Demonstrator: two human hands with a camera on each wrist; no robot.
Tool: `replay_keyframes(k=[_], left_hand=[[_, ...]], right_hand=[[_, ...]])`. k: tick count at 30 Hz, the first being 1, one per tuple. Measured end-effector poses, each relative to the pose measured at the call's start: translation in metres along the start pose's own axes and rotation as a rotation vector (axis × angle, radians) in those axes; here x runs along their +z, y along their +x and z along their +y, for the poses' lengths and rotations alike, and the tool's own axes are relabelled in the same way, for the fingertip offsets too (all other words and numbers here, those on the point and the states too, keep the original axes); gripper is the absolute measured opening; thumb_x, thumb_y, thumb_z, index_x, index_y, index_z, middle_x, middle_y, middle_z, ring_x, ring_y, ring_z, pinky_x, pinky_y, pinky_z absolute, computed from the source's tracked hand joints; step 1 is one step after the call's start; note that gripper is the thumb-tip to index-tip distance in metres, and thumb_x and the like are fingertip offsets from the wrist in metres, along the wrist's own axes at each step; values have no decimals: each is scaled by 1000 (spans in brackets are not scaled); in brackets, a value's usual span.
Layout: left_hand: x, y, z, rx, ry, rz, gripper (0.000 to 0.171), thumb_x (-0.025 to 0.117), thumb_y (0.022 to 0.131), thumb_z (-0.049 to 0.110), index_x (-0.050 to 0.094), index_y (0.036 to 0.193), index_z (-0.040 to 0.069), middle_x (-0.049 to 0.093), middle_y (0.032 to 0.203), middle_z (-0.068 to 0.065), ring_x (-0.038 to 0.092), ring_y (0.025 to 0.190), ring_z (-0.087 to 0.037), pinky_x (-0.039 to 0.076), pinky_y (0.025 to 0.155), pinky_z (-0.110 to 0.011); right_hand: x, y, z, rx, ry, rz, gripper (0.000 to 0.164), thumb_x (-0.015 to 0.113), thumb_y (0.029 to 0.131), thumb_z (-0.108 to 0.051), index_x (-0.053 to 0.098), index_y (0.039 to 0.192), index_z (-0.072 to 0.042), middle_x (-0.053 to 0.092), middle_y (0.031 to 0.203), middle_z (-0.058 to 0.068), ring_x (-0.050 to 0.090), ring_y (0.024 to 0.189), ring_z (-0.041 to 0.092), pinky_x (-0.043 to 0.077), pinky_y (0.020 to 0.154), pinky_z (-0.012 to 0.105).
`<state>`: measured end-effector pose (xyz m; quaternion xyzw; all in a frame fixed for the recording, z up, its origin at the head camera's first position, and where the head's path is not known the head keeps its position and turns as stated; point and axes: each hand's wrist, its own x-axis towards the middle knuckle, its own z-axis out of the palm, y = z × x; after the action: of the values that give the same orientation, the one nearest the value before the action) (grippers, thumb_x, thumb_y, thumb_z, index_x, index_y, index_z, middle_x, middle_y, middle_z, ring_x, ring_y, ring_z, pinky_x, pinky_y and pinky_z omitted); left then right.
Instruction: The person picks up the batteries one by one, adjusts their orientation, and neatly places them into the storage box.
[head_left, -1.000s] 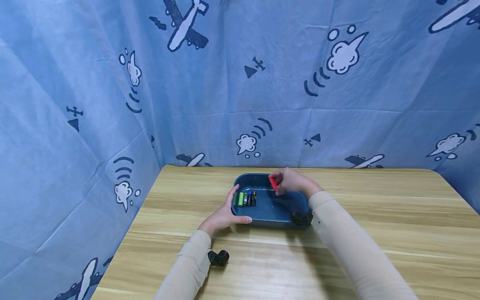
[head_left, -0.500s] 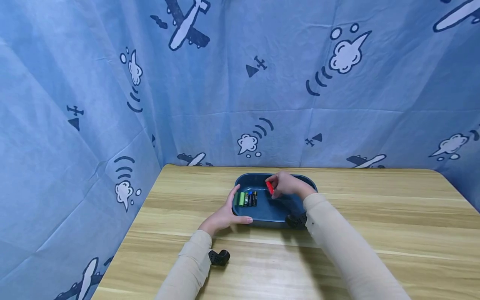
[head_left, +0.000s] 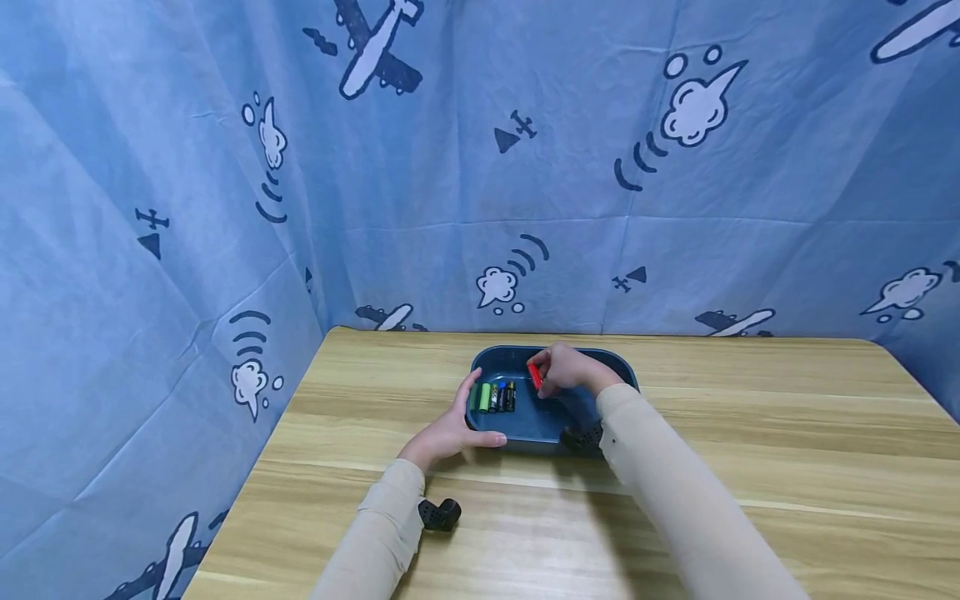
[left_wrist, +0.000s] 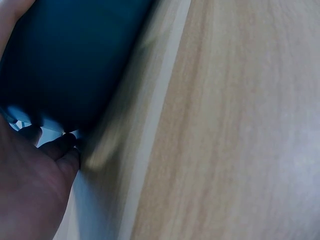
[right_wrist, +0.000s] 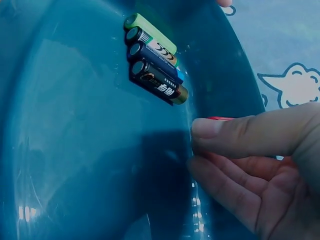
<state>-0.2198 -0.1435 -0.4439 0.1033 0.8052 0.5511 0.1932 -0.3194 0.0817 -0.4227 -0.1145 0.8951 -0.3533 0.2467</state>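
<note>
My left hand (head_left: 444, 432) holds the left front corner of a dark blue plastic bin (head_left: 532, 428), its thumb along the front wall and its fingers at the left side. In the left wrist view, fingers (left_wrist: 60, 146) bend at the edge of the bin. Over the bin's inside, my right hand (head_left: 567, 368) pinches a red battery (head_left: 535, 376) between thumb and fingers. In the right wrist view the thumb hides nearly all of it. Several batteries lie side by side at the bin's left end: a green one (right_wrist: 150, 33), a patterned one (right_wrist: 152, 46), a navy one (right_wrist: 156, 62) and a black-gold one (right_wrist: 160, 82).
The bin stands on a wood-grain table (head_left: 750, 433), near its back edge. Behind and to the left hangs a blue curtain (head_left: 420, 167) printed with planes and clouds. Black wrist cameras sit at both wrists, the left one (head_left: 439, 514) close over the table.
My right hand has moved left and slightly down into the bin with the red battery, toward the row of batteries. The left hand has stayed at the bin's corner.
</note>
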Motion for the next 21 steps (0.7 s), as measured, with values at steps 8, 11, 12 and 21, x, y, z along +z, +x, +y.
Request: replay_keyframes(k=[8,11,12,21], left_hand=[[0,0,0,-5,9,-1,103,76,77,22,3,149,28,9,151,-20,19,133,-41,19,105,-56],[0,0,0,-2,3,2,102,76,77,22,3,149,27,11,151,-21,20,133,-41,20,105,-56],[0,0,0,-1,2,2,103,76,77,22,3,149,27,12,151,-21,21,133,-41,20,105,-56],[0,0,-1,-3,-18,-4,102,76,78,21,3,149,27,11,151,-19,20,133,-40,20,105,-56]], right_hand=[[3,4,2,38,98,-30,55,71,73,8,53,125,5,57,92,13,59,74,19,54,72,33],[6,6,2,42,134,-47,55,71,73,8,52,125,7,57,94,14,58,76,20,54,72,33],[7,6,2,45,140,-50,54,71,73,8,53,125,7,57,95,14,58,77,21,54,73,33],[17,10,-4,91,117,-64,46,74,71,6,59,115,3,60,94,13,60,78,21,54,72,34]])
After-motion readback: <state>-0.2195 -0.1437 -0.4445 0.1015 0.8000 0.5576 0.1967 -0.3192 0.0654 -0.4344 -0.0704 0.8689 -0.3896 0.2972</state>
